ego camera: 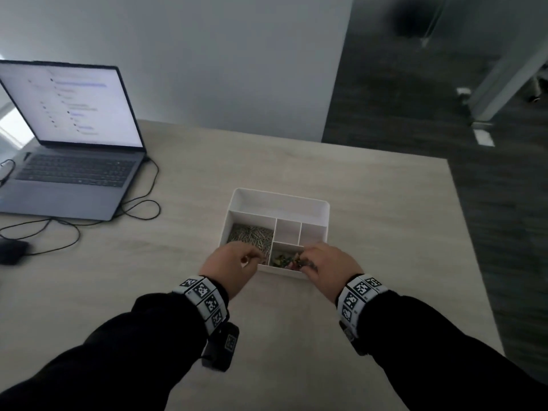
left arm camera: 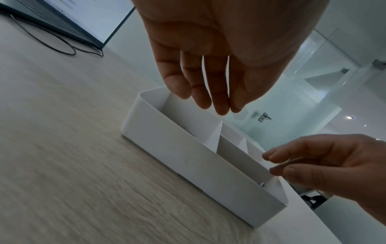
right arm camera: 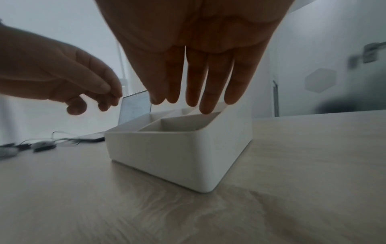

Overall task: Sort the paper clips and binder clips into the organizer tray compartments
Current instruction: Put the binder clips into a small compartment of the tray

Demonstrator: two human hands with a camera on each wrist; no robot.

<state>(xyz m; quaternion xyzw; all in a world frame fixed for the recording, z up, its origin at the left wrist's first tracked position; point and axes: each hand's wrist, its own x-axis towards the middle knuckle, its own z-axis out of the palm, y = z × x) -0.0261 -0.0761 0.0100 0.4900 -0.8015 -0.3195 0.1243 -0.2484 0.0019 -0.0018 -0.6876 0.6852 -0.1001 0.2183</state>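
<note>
A white organizer tray (ego camera: 281, 194) sits mid-table. Its left compartment holds a heap of silver paper clips (ego camera: 250, 234); the near right compartment holds coloured binder clips (ego camera: 283, 259). The two small compartments and the long back one look empty. My left hand (ego camera: 252, 258) hovers over the near end of the paper clip compartment. In the left wrist view its fingers (left arm camera: 221, 105) hang down with the thumb close by, and nothing shows between them. My right hand (ego camera: 305, 258) hovers over the binder clips, its fingers (right arm camera: 205, 105) hanging loose just above the tray (right arm camera: 163, 151).
An open laptop (ego camera: 74, 129) stands at the far left with cables (ego camera: 139, 209) looping toward the tray. A dark mouse (ego camera: 12, 250) lies at the left edge. The table's right edge (ego camera: 474, 262) drops to dark carpet.
</note>
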